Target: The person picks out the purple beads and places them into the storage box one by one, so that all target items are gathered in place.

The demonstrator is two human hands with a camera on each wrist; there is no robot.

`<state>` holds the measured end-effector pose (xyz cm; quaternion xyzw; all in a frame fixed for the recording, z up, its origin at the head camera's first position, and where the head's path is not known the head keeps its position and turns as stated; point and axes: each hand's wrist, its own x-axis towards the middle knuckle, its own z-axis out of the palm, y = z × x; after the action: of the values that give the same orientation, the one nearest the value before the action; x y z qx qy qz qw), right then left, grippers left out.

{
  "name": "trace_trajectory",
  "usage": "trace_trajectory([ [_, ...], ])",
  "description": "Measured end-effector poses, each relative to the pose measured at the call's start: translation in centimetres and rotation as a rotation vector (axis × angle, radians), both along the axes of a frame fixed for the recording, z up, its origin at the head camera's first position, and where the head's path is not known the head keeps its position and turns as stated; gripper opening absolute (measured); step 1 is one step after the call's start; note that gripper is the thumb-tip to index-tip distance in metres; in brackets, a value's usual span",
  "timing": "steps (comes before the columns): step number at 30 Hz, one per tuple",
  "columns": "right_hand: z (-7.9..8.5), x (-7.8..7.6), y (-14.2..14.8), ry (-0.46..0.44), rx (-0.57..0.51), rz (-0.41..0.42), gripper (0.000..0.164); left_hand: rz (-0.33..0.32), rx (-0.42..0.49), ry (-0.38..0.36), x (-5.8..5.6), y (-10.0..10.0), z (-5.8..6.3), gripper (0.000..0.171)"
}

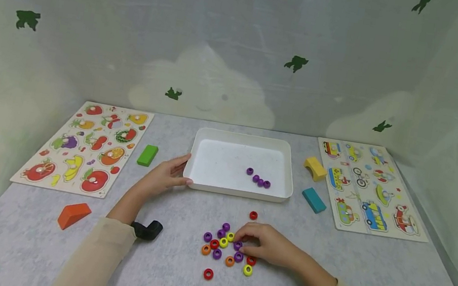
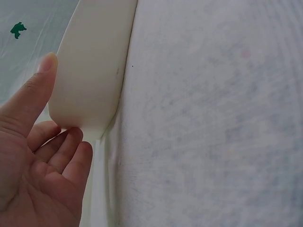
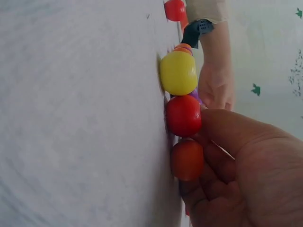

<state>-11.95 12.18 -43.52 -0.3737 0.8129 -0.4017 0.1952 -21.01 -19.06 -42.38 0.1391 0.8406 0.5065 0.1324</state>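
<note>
My left hand (image 1: 164,174) holds the near left corner of a white tray (image 1: 234,192), thumb at the front rim and fingers along the left side. In the left wrist view the fingers curl against the tray's corner wall (image 2: 90,71). Four-sided and shallow, the tray has several purple beads (image 1: 256,178) inside, toward its right. My right hand (image 1: 269,244) pinches a purple bead (image 1: 237,246) between thumb and index finger, low over a loose group of purple, yellow, red and orange beads. In the right wrist view, a yellow bead (image 3: 178,73) and red bead (image 3: 183,116) largely hide the fingertips.
A fruit puzzle board (image 1: 123,186) lies left, a vehicle puzzle board (image 1: 360,194) right. Near them are a green block (image 1: 147,155), an orange wedge (image 1: 73,215), a yellow arch block (image 1: 316,169) and a blue block (image 1: 314,200). One red bead (image 1: 253,215) sits between tray and group.
</note>
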Motion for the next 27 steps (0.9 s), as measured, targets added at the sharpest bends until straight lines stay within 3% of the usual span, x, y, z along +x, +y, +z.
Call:
trace_trajectory([
  [4,0.6,-0.2,-0.1,0.011,0.006,-0.035,0.017,-0.001,-0.010,0.001,0.0,0.0,0.1,0.081],
  [8,2.0,-1.4,-0.1,0.074,-0.062,-0.125,0.018,0.000,-0.010,0.001,0.0,0.0,0.2,0.081],
  [12,3.0,-3.7,0.1,0.174,-0.168,-0.272,0.020,0.002,0.002,-0.003,0.0,0.0,0.1,0.081],
  [16,3.2,-6.8,0.3,0.190,-0.218,-0.427,0.022,0.002,0.016,-0.010,0.0,0.0,0.0,0.081],
  [22,2.0,-10.6,0.0,0.115,-0.084,-0.595,0.023,-0.002,0.036,-0.015,-0.1,0.0,-0.2,0.081],
  [27,1.4,-11.9,-0.6,0.048,0.056,-0.612,0.017,0.006,0.024,-0.016,-0.1,0.0,-0.2,0.081],
])
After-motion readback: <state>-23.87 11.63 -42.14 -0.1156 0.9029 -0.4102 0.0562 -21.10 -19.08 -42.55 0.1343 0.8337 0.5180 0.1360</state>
